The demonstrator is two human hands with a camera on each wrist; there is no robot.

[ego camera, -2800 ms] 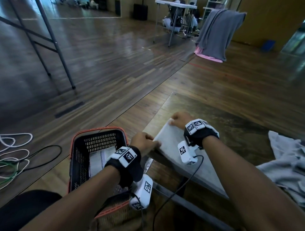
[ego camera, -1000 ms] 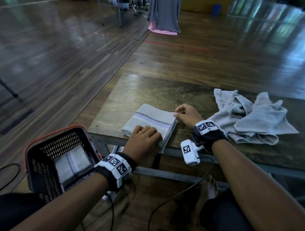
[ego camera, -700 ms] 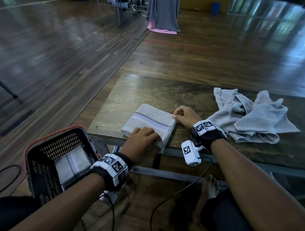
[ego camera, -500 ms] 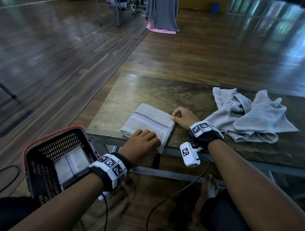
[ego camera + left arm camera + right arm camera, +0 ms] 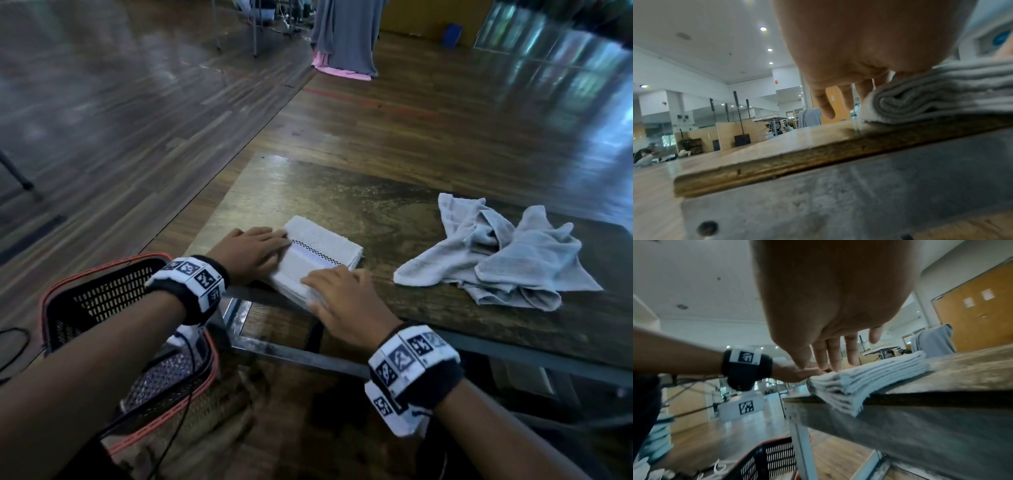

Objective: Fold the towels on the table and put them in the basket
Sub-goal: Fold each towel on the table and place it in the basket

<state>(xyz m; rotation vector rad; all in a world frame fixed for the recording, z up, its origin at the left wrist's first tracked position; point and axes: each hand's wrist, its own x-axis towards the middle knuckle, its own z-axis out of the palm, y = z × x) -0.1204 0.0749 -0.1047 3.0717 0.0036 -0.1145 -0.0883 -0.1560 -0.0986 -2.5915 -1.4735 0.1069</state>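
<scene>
towel (image 5: 317, 260): folded, at table (image 5: 394, 212) near edge, one corner overhanging | left hand (image 5: 251, 251), right hand (image 5: 342, 301): flat on it, fingers straight, gripping nothing | basket (image 5: 61, 291): lower left, nearer left hand

Your left forearm covers most of the basket (image 5: 102, 291), so you cannot tell what lies inside it. Your right hand (image 5: 346, 301) hides the near corner of the folded towel (image 5: 318, 253). In the left wrist view the towel runs off the right edge, and the foreground table edge (image 5: 777, 164) is blurred.
</scene>
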